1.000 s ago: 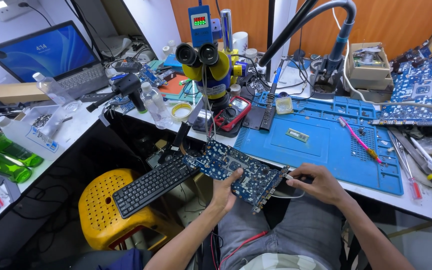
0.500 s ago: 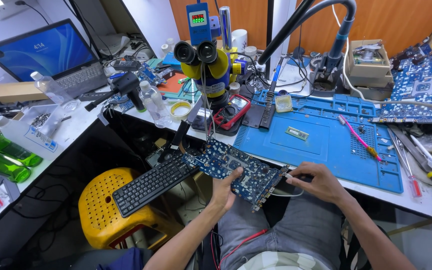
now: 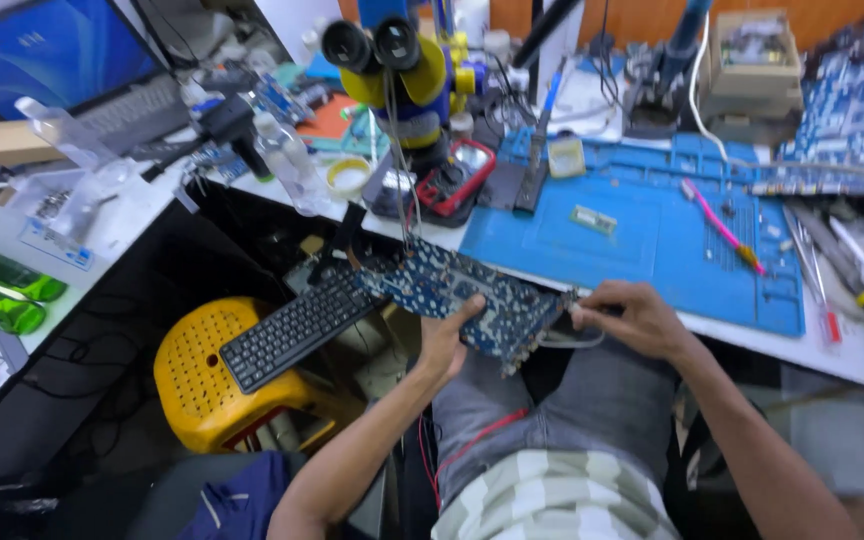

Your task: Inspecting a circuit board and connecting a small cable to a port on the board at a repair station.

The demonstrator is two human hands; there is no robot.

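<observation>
The circuit board (image 3: pixel 462 297) sits over the person's lap, just in front of the bench edge, with the left hand (image 3: pixel 444 342) under its near edge and the right hand (image 3: pixel 632 318) at its right end. Left of the board a keyboard (image 3: pixel 297 325) lies on a stool (image 3: pixel 217 385). Behind the board, on the bench, the work mat (image 3: pixel 632 225) lies right of the microscope (image 3: pixel 402 75), and a laptop (image 3: pixel 62 75) sits far left.

A laptop screen (image 3: pixel 47 55) is glowing blue at the upper left of the frame. A brown cardboard box (image 3: pixel 749 62) is sitting at the upper right, and a red-cased meter's small grey display (image 3: pixel 464 165) is lying near the upper centre.
</observation>
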